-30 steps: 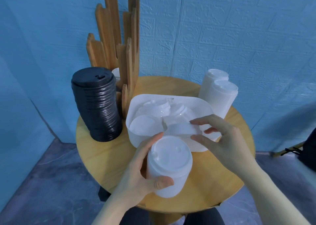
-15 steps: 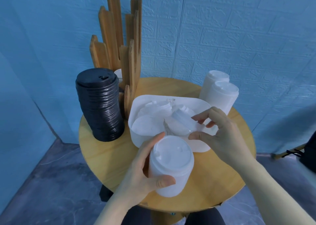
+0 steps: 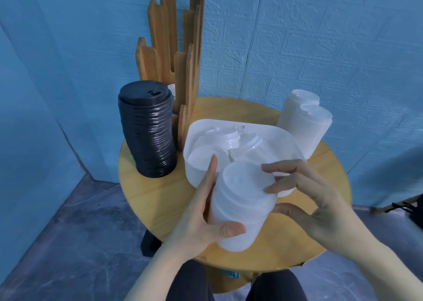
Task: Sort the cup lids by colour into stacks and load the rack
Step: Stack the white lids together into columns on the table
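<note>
A round wooden table (image 3: 158, 200) with a pale yellow top is seen from above, set against a blue wall over a grey floor (image 3: 68, 243). A tall stack of black lids (image 3: 147, 131) is stood at its left edge, leaning slightly. Just behind it, at the back of the table, a wooden rack (image 3: 176, 56) of upright slats is placed. A white square tub (image 3: 286, 138) is set at the centre, touching or nearly touching the rack's lowest slat. Two stacks of white lids (image 3: 304, 126) are stood at the right rear, close together. A further white stack (image 3: 238, 213) appears to be rested on the near edge, though its base is partly hidden.
</note>
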Available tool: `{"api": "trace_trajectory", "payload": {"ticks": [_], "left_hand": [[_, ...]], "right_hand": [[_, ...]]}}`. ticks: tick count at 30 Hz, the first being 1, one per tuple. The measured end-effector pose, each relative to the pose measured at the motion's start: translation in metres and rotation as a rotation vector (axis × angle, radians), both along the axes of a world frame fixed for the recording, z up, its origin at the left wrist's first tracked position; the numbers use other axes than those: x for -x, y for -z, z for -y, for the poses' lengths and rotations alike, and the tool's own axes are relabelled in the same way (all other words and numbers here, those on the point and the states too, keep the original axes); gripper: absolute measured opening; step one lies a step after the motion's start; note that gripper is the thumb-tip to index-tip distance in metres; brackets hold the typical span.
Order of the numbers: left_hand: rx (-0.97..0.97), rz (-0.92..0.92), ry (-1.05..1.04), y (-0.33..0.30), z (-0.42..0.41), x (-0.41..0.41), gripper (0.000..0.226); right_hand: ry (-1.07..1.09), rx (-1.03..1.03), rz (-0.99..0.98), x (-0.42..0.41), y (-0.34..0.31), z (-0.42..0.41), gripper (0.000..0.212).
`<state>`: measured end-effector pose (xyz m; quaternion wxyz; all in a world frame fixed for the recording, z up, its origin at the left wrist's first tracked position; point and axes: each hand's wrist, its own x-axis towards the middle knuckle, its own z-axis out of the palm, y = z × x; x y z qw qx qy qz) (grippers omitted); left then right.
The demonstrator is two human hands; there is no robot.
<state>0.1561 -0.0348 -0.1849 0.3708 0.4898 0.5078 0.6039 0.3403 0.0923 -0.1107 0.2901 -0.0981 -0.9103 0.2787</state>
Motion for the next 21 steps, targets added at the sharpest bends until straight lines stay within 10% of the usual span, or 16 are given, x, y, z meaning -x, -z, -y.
{"api": "trace_trajectory", "payload": {"ticks": [14, 21], "left_hand": [[-0.024, -0.037, -0.039, 0.003, -0.002, 0.001, 0.095], [0.010, -0.059, -0.054, 0.003, 0.000, -0.001, 0.101]], "right_hand": [[-0.119, 0.023, 0.407, 0.010, 0.014, -0.021, 0.066], [0.344, -0.124, 0.443, 0.040, -0.020, 0.025, 0.088]]}}
